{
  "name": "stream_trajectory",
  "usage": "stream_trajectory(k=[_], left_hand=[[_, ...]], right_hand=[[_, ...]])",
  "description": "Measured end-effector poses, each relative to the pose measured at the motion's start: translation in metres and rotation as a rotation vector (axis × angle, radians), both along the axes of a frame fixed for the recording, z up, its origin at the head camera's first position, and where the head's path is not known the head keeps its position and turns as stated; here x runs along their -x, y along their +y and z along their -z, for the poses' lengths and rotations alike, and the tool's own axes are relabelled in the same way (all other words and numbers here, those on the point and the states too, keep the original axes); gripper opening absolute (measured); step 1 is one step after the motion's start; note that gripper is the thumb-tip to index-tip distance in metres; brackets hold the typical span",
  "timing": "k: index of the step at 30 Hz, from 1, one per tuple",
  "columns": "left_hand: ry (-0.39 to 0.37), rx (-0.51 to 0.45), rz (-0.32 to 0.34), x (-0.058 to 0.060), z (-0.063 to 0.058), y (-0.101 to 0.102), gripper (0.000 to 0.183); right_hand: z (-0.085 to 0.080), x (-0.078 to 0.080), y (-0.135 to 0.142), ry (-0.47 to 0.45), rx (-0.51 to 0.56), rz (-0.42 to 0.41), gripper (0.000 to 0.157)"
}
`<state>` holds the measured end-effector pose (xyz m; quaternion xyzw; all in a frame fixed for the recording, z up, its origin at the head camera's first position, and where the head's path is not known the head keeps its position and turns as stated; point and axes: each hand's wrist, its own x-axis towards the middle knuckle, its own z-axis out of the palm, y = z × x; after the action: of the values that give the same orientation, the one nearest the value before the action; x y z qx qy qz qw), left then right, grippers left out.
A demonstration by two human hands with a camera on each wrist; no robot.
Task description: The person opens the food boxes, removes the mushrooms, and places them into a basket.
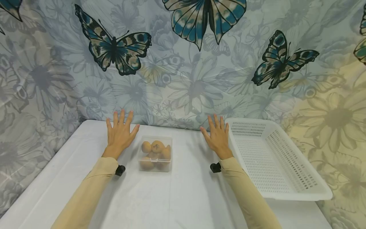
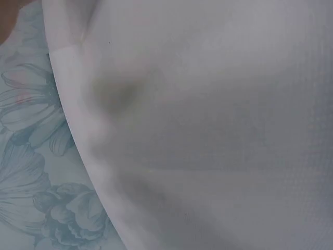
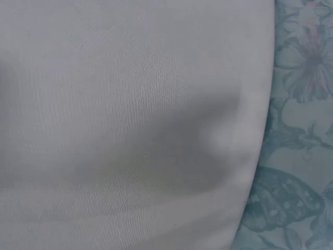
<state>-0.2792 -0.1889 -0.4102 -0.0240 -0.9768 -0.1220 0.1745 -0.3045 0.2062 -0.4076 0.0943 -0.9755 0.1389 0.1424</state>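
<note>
My left hand is held out over the far left of the table, palm down with fingers straight and spread, holding nothing. To its right stands a clear plastic box with a lid and a front latch; several round orange-brown fruits show through it. My right hand, its fingers likewise straight and spread, is beside the left edge of a white perforated plastic basket. Both wrist views show mostly white tabletop with soft hand shadows; a bit of skin appears at the left wrist view's top left corner.
A white cloth covers the table. Behind its far edge hangs a curtain printed with flowers and butterflies, which continues along both sides. A small black device sits at the left wrist, and another black device at the right.
</note>
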Motion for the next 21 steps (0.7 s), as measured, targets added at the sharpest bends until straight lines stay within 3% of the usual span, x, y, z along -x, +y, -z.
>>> stream_trajectory(k=[8,15,21], left_hand=[[-0.009,0.002,-0.007,-0.009,0.0,0.0,0.071],[-0.014,-0.015,0.02,-0.015,0.001,0.008,0.07],[-0.006,-0.012,0.012,-0.026,-0.002,0.006,0.07]], right_hand=[[0.003,-0.006,-0.004,0.013,0.042,-0.033,0.075],[0.006,-0.016,0.002,0.047,0.05,-0.027,0.073],[0.003,-0.02,-0.009,0.054,0.026,-0.048,0.075]])
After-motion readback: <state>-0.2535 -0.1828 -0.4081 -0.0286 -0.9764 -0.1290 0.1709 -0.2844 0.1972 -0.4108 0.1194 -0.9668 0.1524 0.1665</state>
